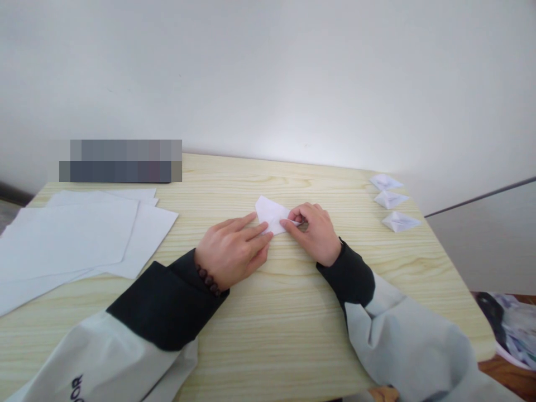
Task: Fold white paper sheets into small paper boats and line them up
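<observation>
A small folded sheet of white paper (272,212) lies on the wooden table between my hands. My left hand (234,245) rests with fingers stretched out, its fingertips lying on the paper's left and lower edge. On the other side, my right hand (314,229) pinches the paper's right end between thumb and index finger, the remaining fingers curled. Part of the paper is hidden under the fingers of both hands.
Several loose white paper sheets (84,234) overlap at the table's left. Three folded paper pieces (391,199) with pointed ends stand in a column near the right edge. A blurred-out dark object (121,167) sits at the back left, before the white wall (268,84).
</observation>
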`<state>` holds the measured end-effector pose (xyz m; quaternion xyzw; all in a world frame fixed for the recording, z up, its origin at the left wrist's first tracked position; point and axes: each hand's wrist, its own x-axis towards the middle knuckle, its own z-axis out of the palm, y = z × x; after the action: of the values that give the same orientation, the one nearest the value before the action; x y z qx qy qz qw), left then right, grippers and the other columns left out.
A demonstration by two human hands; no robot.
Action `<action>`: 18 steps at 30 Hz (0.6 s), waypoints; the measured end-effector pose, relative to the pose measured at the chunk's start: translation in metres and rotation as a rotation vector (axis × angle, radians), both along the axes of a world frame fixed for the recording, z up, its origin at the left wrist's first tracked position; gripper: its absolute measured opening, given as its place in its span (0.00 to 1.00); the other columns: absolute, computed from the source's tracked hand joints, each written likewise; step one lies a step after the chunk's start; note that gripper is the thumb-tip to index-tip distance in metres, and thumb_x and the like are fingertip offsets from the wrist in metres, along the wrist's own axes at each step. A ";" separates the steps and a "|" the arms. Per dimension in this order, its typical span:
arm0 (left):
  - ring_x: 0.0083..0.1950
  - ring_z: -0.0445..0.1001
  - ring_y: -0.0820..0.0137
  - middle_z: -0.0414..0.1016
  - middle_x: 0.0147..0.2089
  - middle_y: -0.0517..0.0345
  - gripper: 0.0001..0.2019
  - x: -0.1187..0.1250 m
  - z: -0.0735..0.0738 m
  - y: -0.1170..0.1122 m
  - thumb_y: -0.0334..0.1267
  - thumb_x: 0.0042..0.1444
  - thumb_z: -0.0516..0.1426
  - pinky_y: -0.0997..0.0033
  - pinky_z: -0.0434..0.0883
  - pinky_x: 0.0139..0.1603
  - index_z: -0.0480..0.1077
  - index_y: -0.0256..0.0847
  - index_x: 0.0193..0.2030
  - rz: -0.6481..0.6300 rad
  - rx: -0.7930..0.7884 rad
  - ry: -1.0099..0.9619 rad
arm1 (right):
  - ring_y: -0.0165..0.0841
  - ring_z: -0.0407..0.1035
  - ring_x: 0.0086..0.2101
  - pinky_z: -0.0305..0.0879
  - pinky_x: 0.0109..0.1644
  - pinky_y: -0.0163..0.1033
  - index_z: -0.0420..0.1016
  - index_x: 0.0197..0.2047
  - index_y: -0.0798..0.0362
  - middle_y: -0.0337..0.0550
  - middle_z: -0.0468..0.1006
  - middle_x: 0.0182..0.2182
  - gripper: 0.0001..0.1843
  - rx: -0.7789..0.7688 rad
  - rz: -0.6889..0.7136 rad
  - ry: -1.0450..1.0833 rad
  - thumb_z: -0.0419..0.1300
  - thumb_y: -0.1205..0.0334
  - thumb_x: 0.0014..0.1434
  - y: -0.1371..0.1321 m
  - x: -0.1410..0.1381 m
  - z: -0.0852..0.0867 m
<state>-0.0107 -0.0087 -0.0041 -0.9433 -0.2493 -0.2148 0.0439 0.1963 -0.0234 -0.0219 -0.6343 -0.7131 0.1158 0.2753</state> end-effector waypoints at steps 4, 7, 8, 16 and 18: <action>0.50 0.74 0.60 0.77 0.46 0.58 0.11 0.002 0.000 -0.002 0.37 0.58 0.52 0.60 0.75 0.45 0.75 0.43 0.41 0.015 -0.001 -0.003 | 0.33 0.64 0.31 0.58 0.41 0.41 0.69 0.29 0.51 0.39 0.72 0.27 0.10 -0.011 0.011 0.006 0.60 0.54 0.55 0.000 0.002 0.000; 0.50 0.74 0.60 0.77 0.46 0.58 0.11 0.002 0.000 -0.002 0.37 0.58 0.52 0.60 0.75 0.45 0.75 0.43 0.41 0.016 -0.001 -0.010 | 0.33 0.64 0.31 0.58 0.41 0.40 0.69 0.29 0.51 0.39 0.72 0.27 0.09 -0.019 0.027 0.004 0.60 0.56 0.54 0.000 0.002 0.002; 0.50 0.74 0.60 0.77 0.46 0.58 0.11 0.002 -0.001 -0.003 0.37 0.58 0.52 0.60 0.75 0.45 0.75 0.43 0.42 0.017 0.002 -0.014 | 0.33 0.64 0.32 0.58 0.40 0.40 0.69 0.30 0.51 0.39 0.73 0.27 0.08 -0.020 0.033 0.004 0.60 0.56 0.54 0.000 0.003 0.002; 0.51 0.73 0.61 0.77 0.48 0.58 0.12 0.001 -0.001 -0.004 0.37 0.58 0.51 0.60 0.75 0.46 0.75 0.43 0.42 0.035 -0.018 0.016 | 0.33 0.64 0.32 0.58 0.41 0.41 0.69 0.32 0.53 0.39 0.72 0.28 0.04 -0.036 0.080 0.022 0.58 0.61 0.55 -0.001 0.003 0.007; 0.50 0.73 0.60 0.77 0.47 0.58 0.12 0.001 -0.001 -0.004 0.37 0.59 0.51 0.60 0.75 0.46 0.75 0.43 0.42 0.037 -0.016 0.012 | 0.33 0.64 0.32 0.59 0.41 0.41 0.69 0.32 0.53 0.40 0.72 0.28 0.03 -0.028 0.090 0.030 0.57 0.63 0.55 -0.002 0.003 0.008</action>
<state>-0.0101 -0.0123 -0.0053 -0.9402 -0.2679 -0.2063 0.0418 0.1995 -0.0249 -0.0143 -0.6036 -0.7350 0.1476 0.2715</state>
